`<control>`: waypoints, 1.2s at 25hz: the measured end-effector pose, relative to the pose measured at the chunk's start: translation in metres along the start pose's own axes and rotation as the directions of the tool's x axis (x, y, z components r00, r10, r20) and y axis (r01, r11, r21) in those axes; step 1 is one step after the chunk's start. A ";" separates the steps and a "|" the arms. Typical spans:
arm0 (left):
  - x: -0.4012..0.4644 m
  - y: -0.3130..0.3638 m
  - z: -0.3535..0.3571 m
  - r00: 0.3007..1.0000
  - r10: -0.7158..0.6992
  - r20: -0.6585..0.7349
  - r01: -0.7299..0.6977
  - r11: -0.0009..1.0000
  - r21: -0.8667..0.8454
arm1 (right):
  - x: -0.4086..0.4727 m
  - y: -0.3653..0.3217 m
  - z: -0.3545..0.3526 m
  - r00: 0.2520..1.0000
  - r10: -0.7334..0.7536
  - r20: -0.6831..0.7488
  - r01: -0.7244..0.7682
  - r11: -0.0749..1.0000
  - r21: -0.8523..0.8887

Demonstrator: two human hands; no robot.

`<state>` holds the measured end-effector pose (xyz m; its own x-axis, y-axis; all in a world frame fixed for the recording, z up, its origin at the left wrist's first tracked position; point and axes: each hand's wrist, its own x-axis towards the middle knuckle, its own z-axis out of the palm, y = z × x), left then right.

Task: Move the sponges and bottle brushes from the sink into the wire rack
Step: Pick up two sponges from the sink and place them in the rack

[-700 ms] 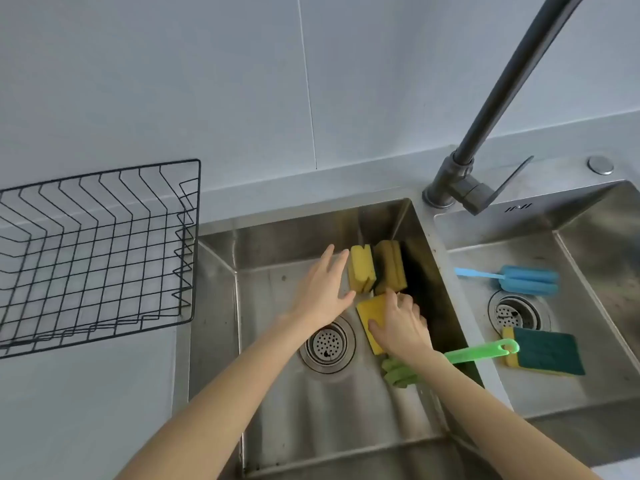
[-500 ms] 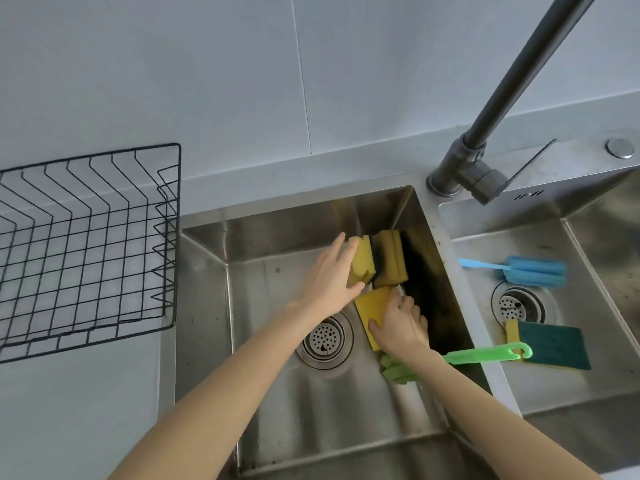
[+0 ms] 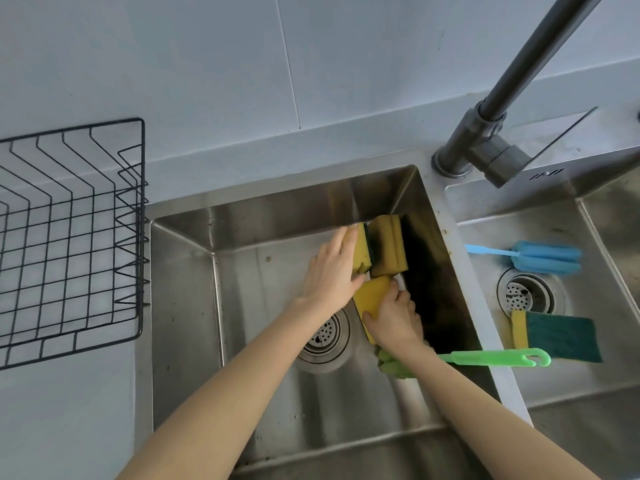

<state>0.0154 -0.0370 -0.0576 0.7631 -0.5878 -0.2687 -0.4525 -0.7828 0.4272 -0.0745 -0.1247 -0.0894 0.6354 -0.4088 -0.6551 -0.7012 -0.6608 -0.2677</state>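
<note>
Both hands on yellow sponges in the left sink basin

The left hand closes on the upright sponge by the far wall; the right hand clamps the flat sponge near the drain. Light, soft and probably wet, they are best pinched across their long edges

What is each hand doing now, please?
Left hand: closing on the upright sponge, not lifted yet.
Right hand: fingers gripping the flat sponge.
</note>
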 end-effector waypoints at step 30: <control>-0.087 -0.022 -0.036 0.863 -0.470 -0.186 0.319 0.791 -0.522 | -0.053 -0.006 -0.028 0.973 -0.098 -0.210 0.185 0.872 0.453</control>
<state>-0.0244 0.0382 -0.0127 0.9569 -0.1008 -0.2722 0.1262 -0.7000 0.7029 -0.0951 -0.1165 -0.0336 0.7546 -0.4649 -0.4630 -0.6402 -0.3672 -0.6747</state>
